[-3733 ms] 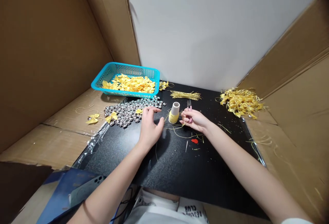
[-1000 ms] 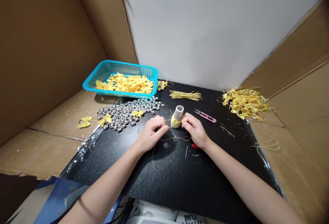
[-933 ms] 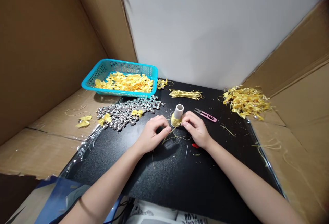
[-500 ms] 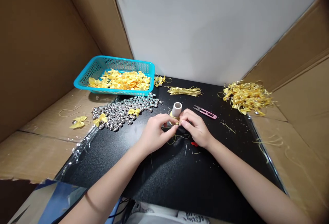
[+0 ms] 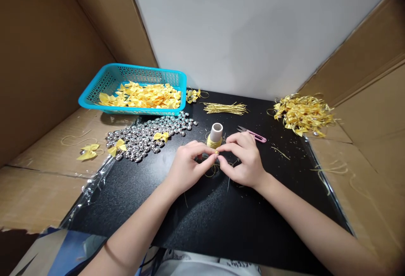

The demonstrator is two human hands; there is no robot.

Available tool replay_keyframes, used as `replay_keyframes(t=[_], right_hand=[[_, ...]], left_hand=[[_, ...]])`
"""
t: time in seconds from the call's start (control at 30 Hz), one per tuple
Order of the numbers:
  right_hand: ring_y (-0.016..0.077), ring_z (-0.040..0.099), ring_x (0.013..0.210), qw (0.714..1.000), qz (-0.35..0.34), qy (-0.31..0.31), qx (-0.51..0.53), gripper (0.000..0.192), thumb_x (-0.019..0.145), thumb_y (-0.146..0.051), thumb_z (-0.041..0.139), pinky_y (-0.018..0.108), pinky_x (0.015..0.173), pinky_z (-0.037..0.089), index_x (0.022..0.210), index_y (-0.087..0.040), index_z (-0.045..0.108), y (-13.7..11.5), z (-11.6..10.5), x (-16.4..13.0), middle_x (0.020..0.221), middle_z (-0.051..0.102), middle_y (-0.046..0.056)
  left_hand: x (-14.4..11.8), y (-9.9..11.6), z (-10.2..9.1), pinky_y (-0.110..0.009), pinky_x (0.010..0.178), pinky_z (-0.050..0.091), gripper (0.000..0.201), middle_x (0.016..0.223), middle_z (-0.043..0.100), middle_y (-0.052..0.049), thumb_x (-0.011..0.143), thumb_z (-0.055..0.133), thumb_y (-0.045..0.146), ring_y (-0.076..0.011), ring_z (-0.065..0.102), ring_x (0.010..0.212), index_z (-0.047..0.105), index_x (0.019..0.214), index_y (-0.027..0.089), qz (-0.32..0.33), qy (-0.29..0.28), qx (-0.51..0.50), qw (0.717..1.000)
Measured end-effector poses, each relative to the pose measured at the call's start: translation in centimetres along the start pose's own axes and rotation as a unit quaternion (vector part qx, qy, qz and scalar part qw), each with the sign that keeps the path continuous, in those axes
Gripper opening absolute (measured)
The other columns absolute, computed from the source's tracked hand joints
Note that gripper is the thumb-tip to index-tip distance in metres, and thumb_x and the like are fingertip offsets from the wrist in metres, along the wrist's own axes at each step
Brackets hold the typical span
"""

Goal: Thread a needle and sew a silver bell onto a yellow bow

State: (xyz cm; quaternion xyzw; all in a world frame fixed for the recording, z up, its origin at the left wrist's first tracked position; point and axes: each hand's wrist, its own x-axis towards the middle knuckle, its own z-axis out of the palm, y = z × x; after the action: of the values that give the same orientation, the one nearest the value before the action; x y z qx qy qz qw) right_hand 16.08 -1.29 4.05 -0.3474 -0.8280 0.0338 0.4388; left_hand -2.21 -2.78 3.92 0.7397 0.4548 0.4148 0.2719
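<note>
My left hand is closed in a pinch on a small yellow piece, too small to name. My right hand meets it from the other side, index fingertip and thumb pinching at the same piece. Just behind the fingertips stands a spool of yellow cord with a white tube rising from it. Loops of thin cord lie on the black tabletop below the hands. Pink thread snips lie beyond my right hand, blades toward the left.
A blue basket of yellow bows stands at the back left. Silver beads spread before it. A bundle of gold cords lies at the back, and a heap of corded bows at right. Cardboard walls flank the table.
My right hand has shifted slightly right, its fingers more spread, uncovering the cord spool and hiding a small red item. My left hand keeps its pinch. The whole view has shifted a little.
</note>
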Motion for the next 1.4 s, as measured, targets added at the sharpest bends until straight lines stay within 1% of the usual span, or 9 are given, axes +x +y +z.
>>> replay_keyframes(t=[0.2,0.43,0.57,0.7,0.9,1.0,1.07,1.2,1.4], right_hand=[[0.0184,0.052,0.074,1.0,-0.007,-0.005,-0.029,0.004,0.078,-0.018,0.065,0.038,0.072,0.036,0.078,-0.022,0.066,-0.3,0.0,0.3,0.074,0.062,0.001],[0.0176,0.051,0.071,0.992,-0.064,-0.028,-0.109,0.011,0.081,-0.015,0.06,0.038,0.072,0.03,0.073,-0.023,0.061,-0.4,-0.2,0.0,0.071,0.065,0.0],[0.0176,0.052,0.071,0.994,-0.051,-0.013,-0.095,0.01,0.08,-0.014,0.061,0.037,0.072,0.031,0.075,-0.023,0.059,0.1,0.0,-0.6,0.074,0.064,0.0],[0.0177,0.054,0.072,0.997,-0.008,0.016,-0.074,0.011,0.079,-0.013,0.061,0.037,0.074,0.034,0.076,-0.023,0.059,0.8,-0.1,-0.7,0.076,0.062,0.0],[0.0184,0.056,0.073,0.994,0.077,0.076,-0.018,0.01,0.082,-0.014,0.057,0.037,0.072,0.041,0.075,-0.022,0.058,1.5,-0.5,-0.2,0.077,0.057,0.001],[0.0178,0.054,0.072,0.988,0.124,0.09,0.01,0.012,0.083,-0.015,0.056,0.035,0.067,0.043,0.073,-0.022,0.057,1.9,-0.7,0.1,0.076,0.055,0.002],[0.0169,0.052,0.07,0.985,0.146,0.096,0.018,0.013,0.084,-0.016,0.055,0.033,0.064,0.043,0.072,-0.022,0.056,2.1,-0.9,0.3,0.075,0.055,0.001],[0.0162,0.052,0.07,0.979,0.169,0.115,0.023,0.015,0.085,-0.018,0.054,0.031,0.062,0.044,0.071,-0.022,0.056,2.9,-1.2,0.6,0.075,0.055,0.001],[0.0156,0.052,0.068,0.97,0.188,0.152,0.008,0.016,0.084,-0.019,0.057,0.03,0.06,0.043,0.069,-0.021,0.056,4.8,-1.9,1.0,0.075,0.055,0.001]], left_hand=[[-0.2,0.2,-0.1,-0.029,0.07,0.044,0.01,0.081,0.076,-0.002,0.087,0.064,0.021,-0.0158,0.061,0.071,0.072,0.082,0.019,0.035,-0.002,0.048,0.998],[-0.6,0.1,0.1,-0.031,0.069,0.043,0.012,0.076,0.074,-0.001,0.088,0.062,0.024,-0.0164,0.059,0.068,0.072,0.081,0.021,0.042,-0.027,0.092,0.995],[-0.7,0.1,0.0,-0.03,0.068,0.044,0.013,0.073,0.073,-0.001,0.087,0.062,0.023,-0.0156,0.058,0.066,0.071,0.079,0.021,0.024,-0.035,0.08,0.996],[-0.8,0.0,-0.1,-0.029,0.066,0.043,0.013,0.07,0.072,-0.001,0.085,0.063,0.022,-0.0149,0.056,0.064,0.07,0.074,0.02,-0.001,-0.037,0.067,0.997],[-0.8,-0.3,-0.3,-0.026,0.06,0.04,0.016,0.065,0.067,-0.001,0.084,0.065,0.026,-0.0131,0.052,0.06,0.07,0.07,0.018,-0.071,-0.016,-0.001,0.997],[-0.8,-0.4,-0.5,-0.025,0.056,0.039,0.019,0.065,0.066,-0.002,0.082,0.066,0.029,-0.0127,0.052,0.059,0.07,0.07,0.017,-0.118,-0.004,-0.066,0.991],[-0.7,-0.4,-0.7,-0.025,0.055,0.039,0.02,0.066,0.067,-0.003,0.081,0.067,0.031,-0.0129,0.053,0.059,0.071,0.07,0.016,-0.136,0.002,-0.11,0.985],[-0.4,-0.4,-1.3,-0.025,0.055,0.039,0.023,0.063,0.064,-0.003,0.078,0.07,0.036,-0.0123,0.052,0.058,0.069,0.067,0.016,-0.15,0.023,-0.18,0.972],[-0.5,-1.2,-1.7,-0.025,0.057,0.04,0.025,0.063,0.057,-0.001,0.075,0.073,0.039,-0.0121,0.05,0.06,0.066,0.064,0.017,-0.131,0.062,-0.253,0.956]])
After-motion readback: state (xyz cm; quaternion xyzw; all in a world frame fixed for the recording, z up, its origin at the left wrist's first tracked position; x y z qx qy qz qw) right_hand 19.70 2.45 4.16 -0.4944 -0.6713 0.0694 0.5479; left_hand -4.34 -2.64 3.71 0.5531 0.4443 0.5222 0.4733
